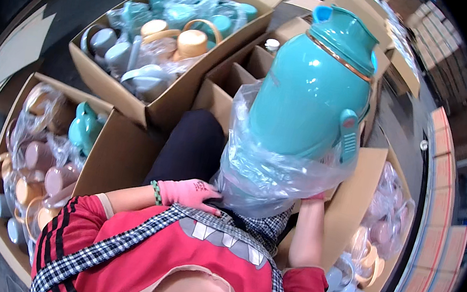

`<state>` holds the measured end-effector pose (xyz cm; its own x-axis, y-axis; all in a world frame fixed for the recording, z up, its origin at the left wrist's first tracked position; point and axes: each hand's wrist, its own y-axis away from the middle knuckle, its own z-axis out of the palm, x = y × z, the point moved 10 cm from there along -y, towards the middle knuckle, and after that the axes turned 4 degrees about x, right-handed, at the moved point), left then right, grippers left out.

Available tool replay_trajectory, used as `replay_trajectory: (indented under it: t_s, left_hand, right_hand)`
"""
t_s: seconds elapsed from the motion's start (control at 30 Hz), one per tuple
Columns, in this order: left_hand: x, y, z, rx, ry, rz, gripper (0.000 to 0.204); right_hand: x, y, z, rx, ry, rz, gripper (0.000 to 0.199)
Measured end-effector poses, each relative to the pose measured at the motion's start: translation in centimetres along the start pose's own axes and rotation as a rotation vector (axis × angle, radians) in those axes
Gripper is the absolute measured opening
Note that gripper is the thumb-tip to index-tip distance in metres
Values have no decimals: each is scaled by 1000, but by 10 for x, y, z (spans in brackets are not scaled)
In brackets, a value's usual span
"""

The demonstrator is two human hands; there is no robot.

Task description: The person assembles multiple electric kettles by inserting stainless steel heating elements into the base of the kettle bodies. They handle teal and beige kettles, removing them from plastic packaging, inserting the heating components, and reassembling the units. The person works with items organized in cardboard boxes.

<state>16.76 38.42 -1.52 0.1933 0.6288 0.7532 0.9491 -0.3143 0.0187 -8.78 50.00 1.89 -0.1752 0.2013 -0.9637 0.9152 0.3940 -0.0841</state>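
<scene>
A large glossy teal vacuum jug [313,97] leans in front of me, its top tilted away to the right. A copper-coloured band rings its neck, and a ribbed teal handle part shows on its right side. Its lower half sits in a clear plastic bag [277,174] bunched around it. My left hand [193,193], in a pink glove, lies at the bag's lower left with its fingers extended and apart. My right hand [316,198], also pink-gloved, is at the bag's lower right; its fingers are hidden behind the plastic.
Cartons of bagged lids and handles surround me: a far-left carton [106,86], a near-left carton [93,152] and a right carton [352,200]. Beyond my knee stands a divided carton [219,77] with a white-capped item. Stacked boxes [428,260] line the right side.
</scene>
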Motion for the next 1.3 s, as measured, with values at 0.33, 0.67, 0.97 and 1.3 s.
replay_trajectory:
  t_s: [0.33, 0.67, 0.97, 1.3]
  left_hand:
    - [-38, -82, -187, 548, 1078, -101, 33]
    - [20, -157, -64, -424, 1293, -22, 66]
    - [-44, -153, 6, -550, 1339, -480, 40]
    - [-33, -91, -69, -189, 392, -316, 66]
  right_hand:
    - [69, -11, 25, -26, -27, 150, 30]
    - [58, 14, 4, -219, 80, 208, 35]
    - [-134, 23, -60, -326, 95, 176, 41]
    - [-21, 24, -6, -805, 743, 374, 57]
